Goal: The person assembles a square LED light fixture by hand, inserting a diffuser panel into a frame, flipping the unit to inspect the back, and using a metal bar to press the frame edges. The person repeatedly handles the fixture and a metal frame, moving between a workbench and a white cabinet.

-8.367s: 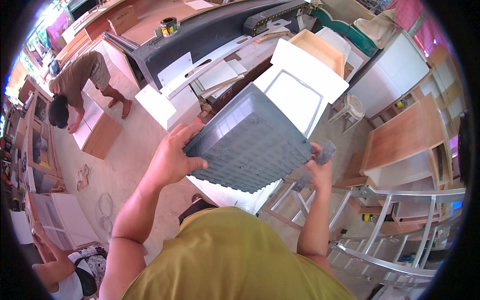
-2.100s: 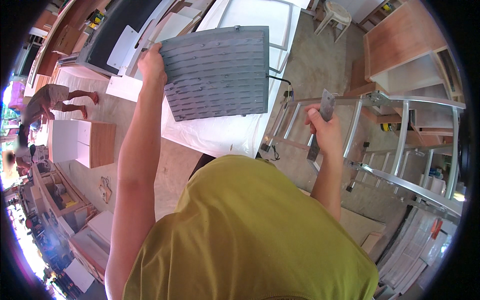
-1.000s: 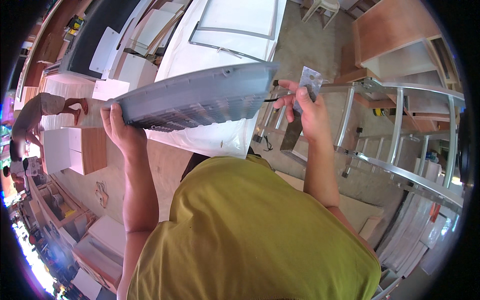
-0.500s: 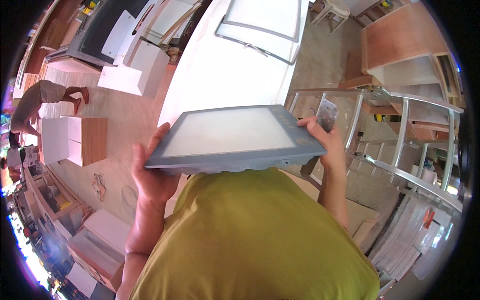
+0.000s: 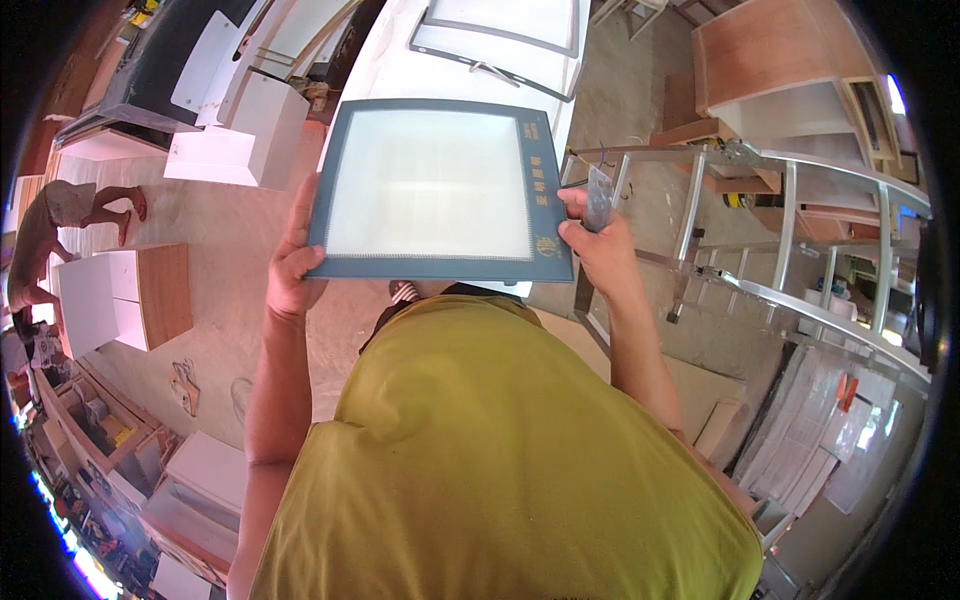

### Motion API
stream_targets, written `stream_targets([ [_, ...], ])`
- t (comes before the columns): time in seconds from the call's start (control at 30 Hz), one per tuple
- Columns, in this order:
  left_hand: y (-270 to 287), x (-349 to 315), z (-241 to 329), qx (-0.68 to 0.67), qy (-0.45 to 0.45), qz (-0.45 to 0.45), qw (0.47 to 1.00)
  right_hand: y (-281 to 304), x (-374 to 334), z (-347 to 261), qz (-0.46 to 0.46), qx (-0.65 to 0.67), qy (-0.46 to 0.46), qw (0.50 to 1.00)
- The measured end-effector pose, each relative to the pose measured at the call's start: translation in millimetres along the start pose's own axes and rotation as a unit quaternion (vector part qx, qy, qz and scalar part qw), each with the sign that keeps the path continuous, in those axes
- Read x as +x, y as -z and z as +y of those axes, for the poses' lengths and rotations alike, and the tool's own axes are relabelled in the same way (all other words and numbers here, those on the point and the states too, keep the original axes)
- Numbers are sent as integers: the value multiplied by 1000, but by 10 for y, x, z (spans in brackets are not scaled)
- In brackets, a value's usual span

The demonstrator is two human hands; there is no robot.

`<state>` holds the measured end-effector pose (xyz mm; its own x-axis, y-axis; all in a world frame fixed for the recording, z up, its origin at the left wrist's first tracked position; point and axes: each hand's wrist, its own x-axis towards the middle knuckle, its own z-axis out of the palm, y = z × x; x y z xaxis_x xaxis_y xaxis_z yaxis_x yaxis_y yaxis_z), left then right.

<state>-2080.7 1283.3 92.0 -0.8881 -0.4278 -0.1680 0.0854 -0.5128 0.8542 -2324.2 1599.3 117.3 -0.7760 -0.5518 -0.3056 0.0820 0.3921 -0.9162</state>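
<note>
A flat rectangular panel (image 5: pixel 430 190), with a dark blue-grey border and a whitish translucent middle, is held up in front of me. Gold printed marks run down its right border. My left hand (image 5: pixel 295 255) grips its left edge, thumb on the face near the lower corner; the fingers behind are mostly hidden. At the opposite edge, my right hand (image 5: pixel 605 250) pinches the border with the thumb on top. A small clear plastic packet (image 5: pixel 598 198) with something greyish inside is also tucked in my right hand; its contents are unclear.
Beyond the panel, a white table (image 5: pixel 385 70) bears thin dark rectangular frames (image 5: pixel 490 38). An aluminium ladder (image 5: pixel 785 250) lies close on the right. White boxes and a cabinet (image 5: pixel 160 295) stand left, near a bending person (image 5: pixel 45 225). Wooden cabinets (image 5: pixel 770 60) occupy the far right.
Both hands have raised the panel away from my body and tipped it, so its face now shows nearly square-on. My view has shifted slightly too.
</note>
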Motion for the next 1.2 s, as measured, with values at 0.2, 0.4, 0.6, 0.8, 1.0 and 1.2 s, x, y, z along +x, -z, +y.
stream_targets([
  [0.2, 163, 20, -16, -13, 38, -7, 999, -138, 24, 290, 38, 31, 8, 999],
  [0.4, 295, -98, -67, 160, 49, -80, 983, -184, 23, 364, 71, -33, -15, 997],
  [0.6, 371, -69, -71, 262, 81, -66, 959, -258, 18, 414, 87, -49, -34, 994],
  [0.8, 267, -28, 23, 345, 129, -17, 930, -224, 51, 537, 91, -69, -14, 993],
  [1.0, 297, 26, 40, 424, 114, 27, 898, -209, 44, 543, 89, -102, 2, 991],
  [1.2, 262, 22, 206, 406, 225, -6, 885, -142, 65, 540, 72, -110, -11, 991],
])
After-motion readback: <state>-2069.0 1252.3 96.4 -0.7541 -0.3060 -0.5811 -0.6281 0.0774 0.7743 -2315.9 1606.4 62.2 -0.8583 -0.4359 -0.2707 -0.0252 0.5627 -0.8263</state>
